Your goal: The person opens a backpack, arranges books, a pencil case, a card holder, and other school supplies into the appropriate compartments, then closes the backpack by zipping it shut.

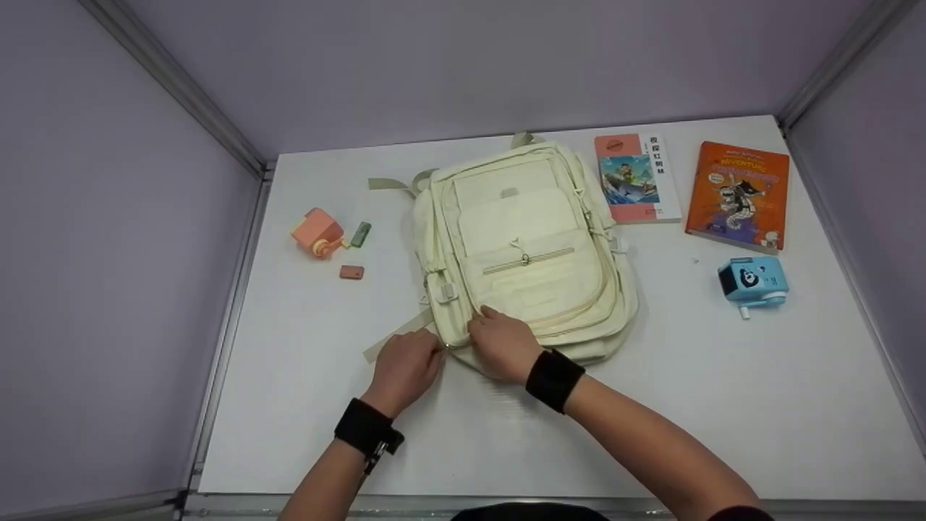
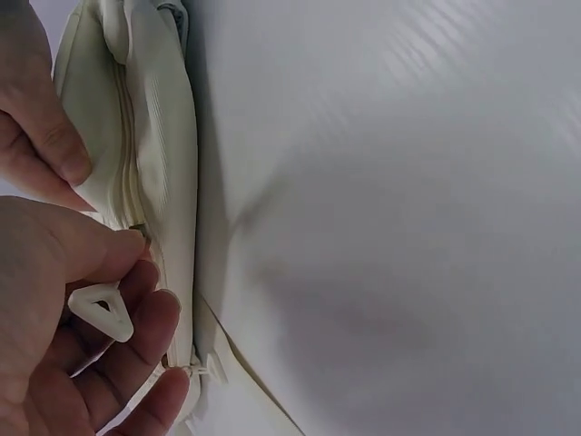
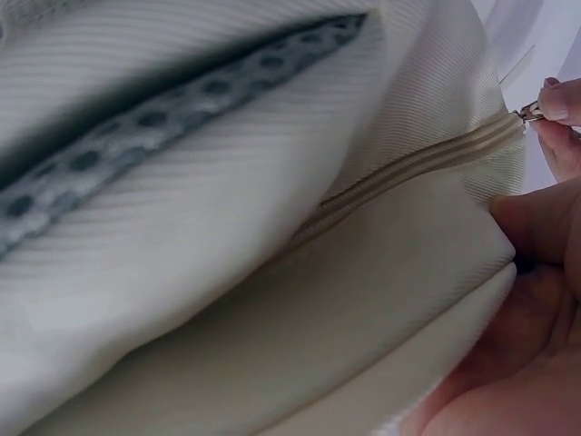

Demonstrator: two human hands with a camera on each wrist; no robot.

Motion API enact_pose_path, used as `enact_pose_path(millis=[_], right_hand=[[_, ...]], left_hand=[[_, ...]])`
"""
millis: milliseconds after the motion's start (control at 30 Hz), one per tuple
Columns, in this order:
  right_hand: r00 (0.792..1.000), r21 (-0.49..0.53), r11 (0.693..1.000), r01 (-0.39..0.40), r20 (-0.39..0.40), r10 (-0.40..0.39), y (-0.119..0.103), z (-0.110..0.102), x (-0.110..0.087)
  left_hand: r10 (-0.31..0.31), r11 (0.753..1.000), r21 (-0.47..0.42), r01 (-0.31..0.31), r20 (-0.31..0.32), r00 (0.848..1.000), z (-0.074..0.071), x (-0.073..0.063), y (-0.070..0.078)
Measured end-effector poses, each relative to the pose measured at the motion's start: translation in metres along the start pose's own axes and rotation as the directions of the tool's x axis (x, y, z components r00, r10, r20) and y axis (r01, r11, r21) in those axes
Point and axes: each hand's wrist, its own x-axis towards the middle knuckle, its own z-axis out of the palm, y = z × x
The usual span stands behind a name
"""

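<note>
A cream backpack [image 1: 517, 224] lies on the white table with its front pockets facing up. At its lower left corner my left hand [image 1: 407, 365] pinches a zipper pull [image 3: 529, 112] between thumb and forefinger. A pale triangular tab [image 2: 102, 312] dangles by the fingers of that hand in the left wrist view. My right hand [image 1: 506, 346] grips the bag's fabric just beside it, holding the edge near the closed zipper track [image 3: 408, 168]. Spotted grey lining [image 3: 218, 91] shows through an opening in the bag in the right wrist view.
Left of the bag are a coral crank sharpener [image 1: 318, 231], a green eraser-like block [image 1: 360, 234] and a reddish one [image 1: 351, 272]. To the right lie a pink-and-white book [image 1: 629, 181], an orange book [image 1: 738, 195] and a blue crank sharpener [image 1: 754, 282].
</note>
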Motion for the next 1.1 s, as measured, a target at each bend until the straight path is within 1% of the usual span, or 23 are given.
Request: enact_pose_path(millis=[133,233,367,433,533,633,867,1000,1100], right_hand=[[1.0,0.002,1.0,0.001,0.005,-0.001,0.002,0.001,0.0],[1.0,0.003,1.0,0.002,0.012,-0.002,0.002,0.001,0.0],[1.0,-0.02,1.0,0.023,0.005,-0.023,0.001,0.001,-0.002],[0.999,-0.042,0.998,0.037,-0.012,-0.038,0.001,0.001,-0.004],[0.997,-0.06,0.996,0.06,-0.045,-0.063,0.002,0.001,-0.009],[0.995,-0.062,0.995,0.081,-0.059,-0.085,0.003,0.001,-0.015],[0.995,-0.094,0.991,0.095,-0.034,-0.099,0.012,0.001,-0.034],[0.993,-0.066,0.993,0.101,-0.054,-0.104,0.021,-0.003,-0.046],[0.989,-0.031,0.993,0.116,-0.085,-0.118,0.029,-0.005,-0.055]], left_hand=[[-0.055,0.997,-0.05,0.055,-0.016,0.998,0.006,-0.001,0.0],[-0.084,0.994,-0.076,0.082,-0.023,0.996,0.009,-0.001,0.0],[-0.112,0.988,-0.11,0.11,-0.011,0.994,0.011,0.0,-0.001],[-0.123,0.985,-0.12,0.122,0.001,0.992,0.012,0.001,-0.001],[-0.124,0.985,-0.117,0.124,0.006,0.992,0.012,0.002,-0.002],[-0.116,0.987,-0.113,0.117,0.01,0.993,0.012,0.003,-0.003],[-0.103,0.98,-0.165,0.107,0.03,0.994,0.009,0.002,-0.003],[-0.107,0.98,-0.164,0.111,0.032,0.994,0.01,0.002,-0.004],[-0.111,0.983,-0.148,0.112,0.014,0.994,0.011,0.002,-0.005]])
